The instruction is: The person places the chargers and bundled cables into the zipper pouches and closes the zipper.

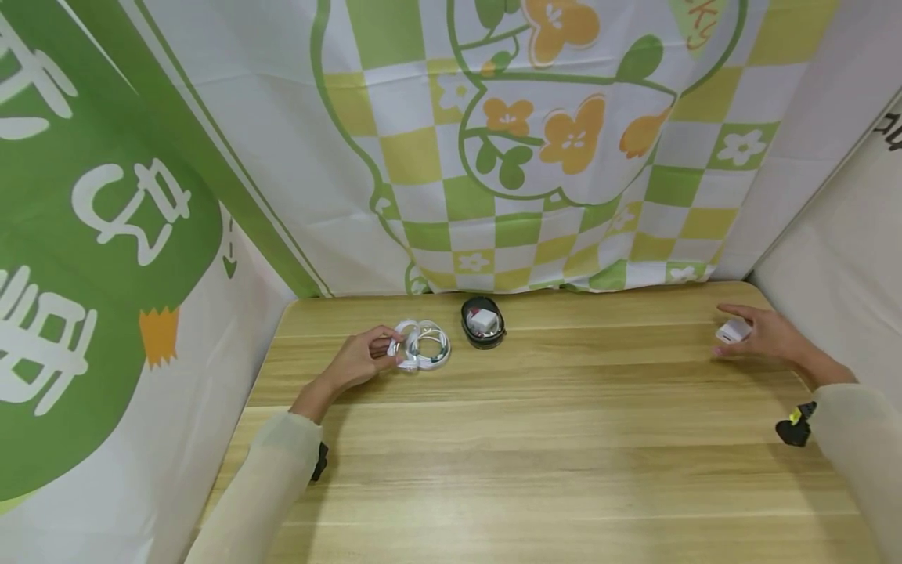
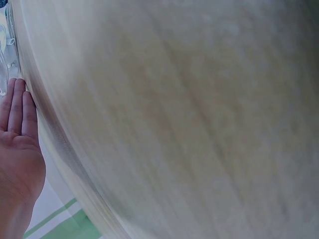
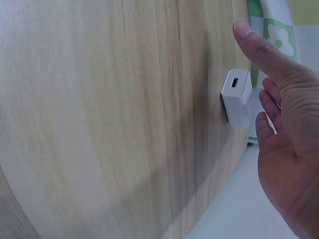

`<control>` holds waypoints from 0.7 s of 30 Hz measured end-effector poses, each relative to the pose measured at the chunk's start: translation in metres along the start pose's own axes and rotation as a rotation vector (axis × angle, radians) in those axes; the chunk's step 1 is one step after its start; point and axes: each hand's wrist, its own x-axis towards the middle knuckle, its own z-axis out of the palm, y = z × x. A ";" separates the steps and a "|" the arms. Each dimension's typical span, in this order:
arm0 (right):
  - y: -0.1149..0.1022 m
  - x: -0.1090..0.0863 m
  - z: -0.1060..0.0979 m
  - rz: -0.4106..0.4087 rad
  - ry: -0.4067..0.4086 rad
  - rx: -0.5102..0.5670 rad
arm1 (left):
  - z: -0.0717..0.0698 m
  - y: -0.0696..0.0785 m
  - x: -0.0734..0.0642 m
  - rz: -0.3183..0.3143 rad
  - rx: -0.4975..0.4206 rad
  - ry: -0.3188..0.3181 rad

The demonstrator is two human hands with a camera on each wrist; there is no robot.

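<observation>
Cloth lettering [image 1: 698,23], perhaps "cky"; left hand [image 1: 357,358] at coiled cable [image 1: 423,363], grip uncertain; right hand [image 1: 771,335] spread around white charger [image 3: 237,102].

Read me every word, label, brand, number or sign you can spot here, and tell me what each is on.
"cky": orange letters on the back cloth, near the picture's top edge.
Big white characters on the left cloth: tilted, partly cut off; I can't read them surely.
Black marks on the right cloth: cut off, unreadable.
Adapter, cables: no readable text.
Case: contents too small to read.
</observation>
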 end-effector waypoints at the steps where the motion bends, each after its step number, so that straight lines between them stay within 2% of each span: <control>1: 0.001 0.000 0.001 -0.003 0.011 -0.010 | 0.000 -0.001 0.000 0.001 0.002 0.002; 14: 0.009 -0.002 0.007 -0.030 0.071 -0.062 | 0.002 0.000 0.000 0.008 -0.038 0.004; 21: 0.006 -0.001 0.008 -0.025 0.059 -0.088 | 0.001 -0.004 0.001 0.013 -0.008 0.021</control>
